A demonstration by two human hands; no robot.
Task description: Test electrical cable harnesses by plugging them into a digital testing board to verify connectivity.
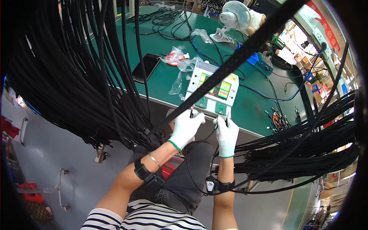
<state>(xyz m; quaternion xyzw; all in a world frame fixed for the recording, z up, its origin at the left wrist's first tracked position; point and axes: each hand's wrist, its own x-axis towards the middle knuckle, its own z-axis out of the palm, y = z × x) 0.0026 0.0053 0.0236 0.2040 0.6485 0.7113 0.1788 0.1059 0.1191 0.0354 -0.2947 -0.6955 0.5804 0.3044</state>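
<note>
Both my hands wear white gloves with green cuffs, at the front edge of a cable tester (225, 90). This is a white box with a lit, colour-striped screen and two small green circuit boards (220, 108) at its near side. My left hand (187, 125) is closed on a black cable end (191, 114), just below the left board. My right hand (227, 134) pinches another black cable end (226, 122) below the right board. Whether either end touches the tester cannot be made out. A thick black braided cable (245, 51) crosses in front of the screen.
Bundles of black cables hang at left (65, 88) and right (299, 157). On the green table (168, 86) lie a phone (147, 68), red-handled pliers (175, 58) and plastic bags (175, 84). A white fan (234, 16) stands far back, near another person's arm (256, 23).
</note>
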